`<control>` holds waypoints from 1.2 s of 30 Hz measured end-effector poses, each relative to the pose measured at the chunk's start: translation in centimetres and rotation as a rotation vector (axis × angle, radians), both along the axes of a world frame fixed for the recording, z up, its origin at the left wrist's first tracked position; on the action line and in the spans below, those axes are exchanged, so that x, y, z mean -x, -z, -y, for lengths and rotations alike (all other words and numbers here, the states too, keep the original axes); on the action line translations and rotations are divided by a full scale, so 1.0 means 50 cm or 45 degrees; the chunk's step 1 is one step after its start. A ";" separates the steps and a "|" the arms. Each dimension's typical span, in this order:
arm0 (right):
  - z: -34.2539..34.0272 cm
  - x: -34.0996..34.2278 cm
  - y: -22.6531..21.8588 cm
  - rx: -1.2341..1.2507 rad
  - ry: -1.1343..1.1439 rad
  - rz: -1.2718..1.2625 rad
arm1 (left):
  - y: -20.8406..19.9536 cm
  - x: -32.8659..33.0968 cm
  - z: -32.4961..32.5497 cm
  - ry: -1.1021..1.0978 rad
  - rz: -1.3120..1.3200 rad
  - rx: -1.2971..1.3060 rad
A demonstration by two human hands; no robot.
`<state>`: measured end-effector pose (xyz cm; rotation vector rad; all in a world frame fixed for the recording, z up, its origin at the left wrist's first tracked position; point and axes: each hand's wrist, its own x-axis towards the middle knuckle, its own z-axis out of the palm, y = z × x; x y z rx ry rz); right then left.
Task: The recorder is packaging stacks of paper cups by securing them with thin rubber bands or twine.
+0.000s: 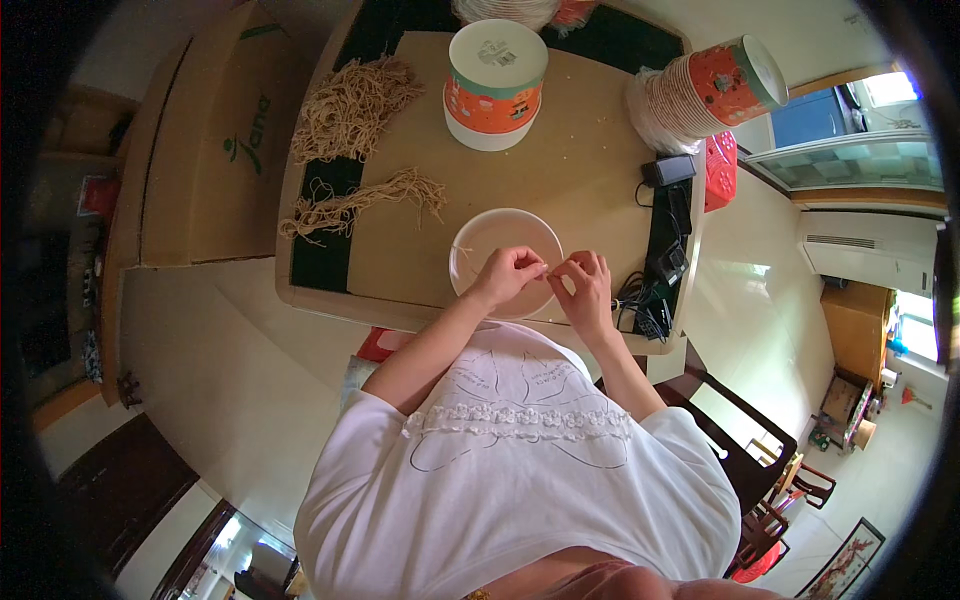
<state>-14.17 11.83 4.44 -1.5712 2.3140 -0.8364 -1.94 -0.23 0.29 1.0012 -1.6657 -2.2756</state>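
Note:
Above the near rim of a white round paper tub (480, 230), my left hand (510, 273) is closed in a pinch. My right hand (585, 284) pinches just beside it, fingertips nearly meeting. Whatever lies between the fingertips is too small to make out. A thin pale strand (464, 252) shows inside the tub, left of my left hand. To the left on the cardboard sheet lies a small bundle of tan paper twine (370, 203). A larger tangled heap of the same twine (355, 108) sits behind it.
An upturned orange-and-white paper tub (492, 105) stands at the back of the cardboard sheet (570, 185). A long stack of nested tubs (700, 92) leans at the back right. Black adapters and cables (668, 262) line the right edge. A big cardboard box (210, 150) stands left of the table.

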 end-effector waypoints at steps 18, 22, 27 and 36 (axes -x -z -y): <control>-0.002 -0.002 0.002 0.009 0.001 -0.009 | 0.012 -0.010 0.002 0.129 0.038 0.158; 0.000 -0.004 -0.003 0.008 -0.007 -0.009 | 0.021 -0.010 -0.003 0.083 0.015 0.181; 0.009 -0.011 -0.012 0.033 0.037 0.002 | 0.026 -0.005 -0.005 -0.006 -0.069 0.255; 0.005 -0.008 -0.007 -0.026 -0.009 0.001 | 0.032 -0.006 -0.002 -0.081 -0.026 -0.049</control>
